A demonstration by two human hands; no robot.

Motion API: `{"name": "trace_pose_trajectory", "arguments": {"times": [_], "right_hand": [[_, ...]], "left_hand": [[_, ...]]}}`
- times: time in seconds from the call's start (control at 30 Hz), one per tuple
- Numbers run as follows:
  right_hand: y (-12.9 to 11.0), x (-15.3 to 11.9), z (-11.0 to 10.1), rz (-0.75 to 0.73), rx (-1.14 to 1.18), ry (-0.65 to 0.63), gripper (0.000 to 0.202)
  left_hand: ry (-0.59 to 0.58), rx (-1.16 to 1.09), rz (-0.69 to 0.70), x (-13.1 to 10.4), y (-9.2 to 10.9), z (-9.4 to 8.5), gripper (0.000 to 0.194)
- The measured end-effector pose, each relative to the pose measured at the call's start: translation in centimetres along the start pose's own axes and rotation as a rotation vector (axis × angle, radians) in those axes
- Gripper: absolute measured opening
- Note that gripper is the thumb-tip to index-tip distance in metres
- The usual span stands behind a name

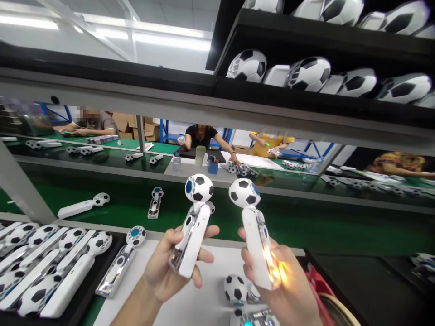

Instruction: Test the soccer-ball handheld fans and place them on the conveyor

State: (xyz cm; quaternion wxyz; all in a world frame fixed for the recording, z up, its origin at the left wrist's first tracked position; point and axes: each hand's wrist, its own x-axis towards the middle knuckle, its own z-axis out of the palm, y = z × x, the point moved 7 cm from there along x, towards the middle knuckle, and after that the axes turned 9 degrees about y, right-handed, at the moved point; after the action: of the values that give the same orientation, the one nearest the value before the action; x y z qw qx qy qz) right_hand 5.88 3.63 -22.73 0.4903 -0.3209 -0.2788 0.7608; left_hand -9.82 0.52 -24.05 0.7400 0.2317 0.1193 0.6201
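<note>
My left hand [163,267] grips a white handheld fan [200,240] with a round soccer-ball head. Its handle stands tilted, and a clear side panel faces left. In my right hand [288,285] is a second soccer-ball fan [253,244], whose handle glows warm yellow near the lower end. The two heads are apart, side by side. Below my right hand, more fans [235,290] lie on the white sheet [190,301], partly hidden by the hand. Left of my left hand, another fan [118,262] with a blue-centred grille rests at the sheet's edge.
A black tray [91,290] of several fans stands at left. Fans [83,206] lie on the green conveyor [129,203] ahead. Stacked black trays [231,90] of fans overhang at upper right. A red-rimmed object [321,285] is at right. Several people [204,138] sit across.
</note>
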Motion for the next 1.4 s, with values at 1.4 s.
{"name": "trace_pose_trajectory", "arguments": {"times": [1.4], "right_hand": [[1.8,4.1,0.3,-0.202,-0.32,-0.173,0.054]], "left_hand": [[0.422,0.466,0.166,0.6,-0.2,-1.7,0.077]]}}
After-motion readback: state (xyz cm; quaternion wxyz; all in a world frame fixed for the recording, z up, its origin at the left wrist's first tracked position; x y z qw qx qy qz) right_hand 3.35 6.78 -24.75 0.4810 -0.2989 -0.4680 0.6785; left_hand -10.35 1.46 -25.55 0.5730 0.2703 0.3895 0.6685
